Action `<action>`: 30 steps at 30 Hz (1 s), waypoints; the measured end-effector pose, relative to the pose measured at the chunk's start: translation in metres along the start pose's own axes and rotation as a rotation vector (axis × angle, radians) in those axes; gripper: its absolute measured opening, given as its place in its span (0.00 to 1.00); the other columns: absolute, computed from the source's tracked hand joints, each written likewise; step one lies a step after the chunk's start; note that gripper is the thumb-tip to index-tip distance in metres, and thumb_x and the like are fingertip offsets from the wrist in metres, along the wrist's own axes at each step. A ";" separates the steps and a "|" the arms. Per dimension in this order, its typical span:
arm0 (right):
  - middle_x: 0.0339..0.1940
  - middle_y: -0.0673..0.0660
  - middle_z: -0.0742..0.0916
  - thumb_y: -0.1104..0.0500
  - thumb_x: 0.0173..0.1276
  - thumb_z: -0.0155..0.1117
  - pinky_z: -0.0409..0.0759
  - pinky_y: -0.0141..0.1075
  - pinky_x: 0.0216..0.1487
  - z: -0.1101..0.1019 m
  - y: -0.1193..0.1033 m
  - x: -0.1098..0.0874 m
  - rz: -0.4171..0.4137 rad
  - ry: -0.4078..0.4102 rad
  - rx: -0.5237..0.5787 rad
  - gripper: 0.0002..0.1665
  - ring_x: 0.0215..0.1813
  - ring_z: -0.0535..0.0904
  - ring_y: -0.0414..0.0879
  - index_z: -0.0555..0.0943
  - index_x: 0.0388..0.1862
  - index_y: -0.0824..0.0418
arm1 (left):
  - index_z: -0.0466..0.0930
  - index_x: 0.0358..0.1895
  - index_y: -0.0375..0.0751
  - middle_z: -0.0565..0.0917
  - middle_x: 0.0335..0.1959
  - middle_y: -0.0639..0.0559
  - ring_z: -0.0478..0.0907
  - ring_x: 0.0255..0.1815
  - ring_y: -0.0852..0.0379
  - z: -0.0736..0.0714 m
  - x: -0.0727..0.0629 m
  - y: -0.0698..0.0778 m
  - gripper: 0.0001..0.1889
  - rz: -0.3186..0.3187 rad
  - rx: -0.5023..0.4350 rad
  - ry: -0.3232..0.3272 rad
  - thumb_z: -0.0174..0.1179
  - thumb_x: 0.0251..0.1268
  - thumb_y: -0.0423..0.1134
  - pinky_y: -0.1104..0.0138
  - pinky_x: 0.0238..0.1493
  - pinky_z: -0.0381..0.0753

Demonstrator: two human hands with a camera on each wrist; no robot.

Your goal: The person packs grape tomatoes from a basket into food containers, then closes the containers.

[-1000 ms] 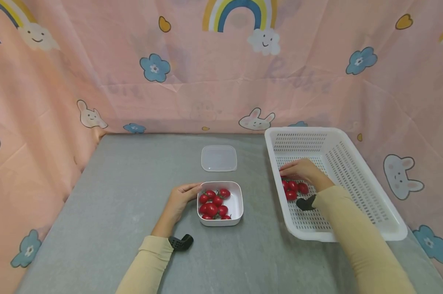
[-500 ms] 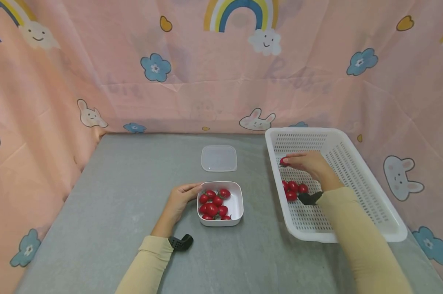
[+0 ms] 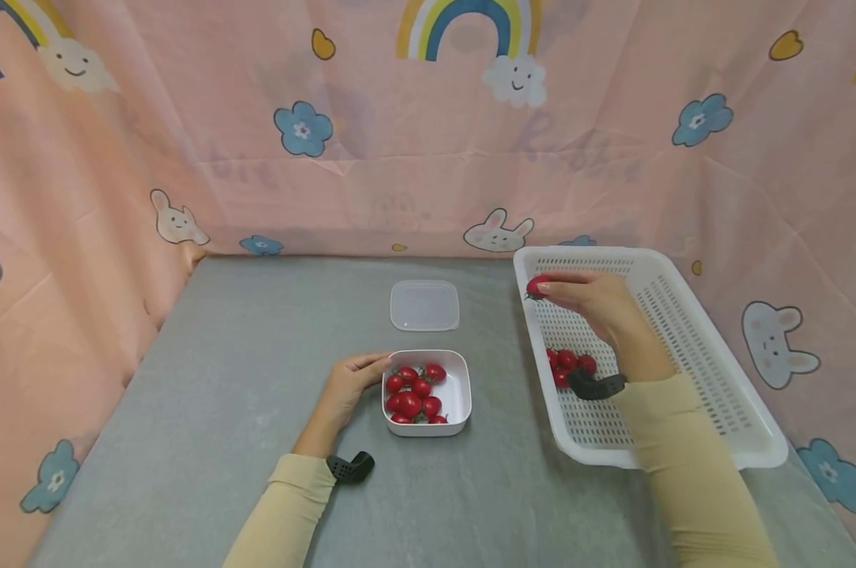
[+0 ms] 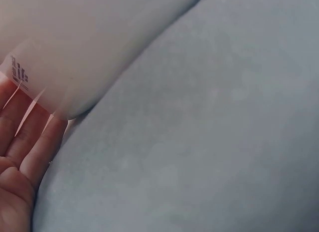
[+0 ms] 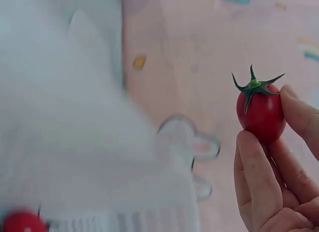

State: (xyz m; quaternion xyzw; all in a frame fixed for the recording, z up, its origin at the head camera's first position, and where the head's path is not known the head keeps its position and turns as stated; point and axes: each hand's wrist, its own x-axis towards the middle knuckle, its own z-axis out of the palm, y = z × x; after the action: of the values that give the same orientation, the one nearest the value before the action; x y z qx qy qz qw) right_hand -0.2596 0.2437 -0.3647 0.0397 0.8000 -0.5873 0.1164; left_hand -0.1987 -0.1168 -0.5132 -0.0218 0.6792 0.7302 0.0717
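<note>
In the head view, my right hand (image 3: 601, 312) pinches a cherry tomato (image 5: 261, 112) between thumb and fingertips, above the left rim of a white slotted basket (image 3: 726, 371). The right wrist view shows its green calyx pointing up. Several more tomatoes (image 3: 566, 360) lie at the left side of the basket, partly covered by the wrist strap. My left hand (image 3: 345, 386) touches the left side of a small white container (image 3: 459, 394) with its fingers (image 4: 42, 147) fairly straight. Several red tomatoes (image 3: 409, 404) fill the container's left part.
A translucent lid (image 3: 424, 306) lies flat on the grey table (image 3: 257, 339) behind the container. A pink printed curtain (image 3: 371, 181) hangs along the table's back and sides.
My right hand has lifted a tomato from inside the basket, up and toward the far left rim. The left hand and the container have stayed in place.
</note>
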 end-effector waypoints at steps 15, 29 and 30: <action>0.36 0.39 0.88 0.51 0.64 0.72 0.69 0.49 0.72 0.058 -0.025 -0.015 -0.025 -0.095 -0.017 0.29 0.58 0.77 0.49 0.80 0.61 0.64 | 0.82 0.53 0.25 0.89 0.45 0.53 0.84 0.44 0.68 -0.001 0.000 -0.002 0.18 0.008 0.019 -0.010 0.64 0.66 0.36 0.72 0.50 0.81; 0.46 0.53 0.91 0.58 0.60 0.74 0.76 0.46 0.64 0.105 -0.033 -0.026 -0.139 -0.136 -0.004 0.23 0.53 0.82 0.45 0.85 0.55 0.63 | 0.82 0.53 0.25 0.89 0.46 0.52 0.83 0.45 0.69 -0.002 0.000 -0.002 0.18 0.016 0.014 -0.012 0.64 0.66 0.36 0.72 0.50 0.81; 0.48 0.54 0.90 0.58 0.61 0.74 0.75 0.47 0.65 0.108 -0.034 -0.027 -0.142 -0.143 -0.003 0.23 0.54 0.82 0.46 0.85 0.55 0.62 | 0.82 0.53 0.25 0.89 0.47 0.51 0.83 0.45 0.69 -0.002 0.000 -0.002 0.18 0.016 0.018 -0.012 0.64 0.66 0.36 0.72 0.50 0.81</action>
State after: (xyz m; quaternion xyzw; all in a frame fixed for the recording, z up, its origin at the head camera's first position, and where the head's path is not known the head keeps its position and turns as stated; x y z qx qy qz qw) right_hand -0.2253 0.1327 -0.3578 -0.0593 0.7913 -0.5942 0.1313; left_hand -0.1989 -0.1183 -0.5152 -0.0114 0.6853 0.7248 0.0700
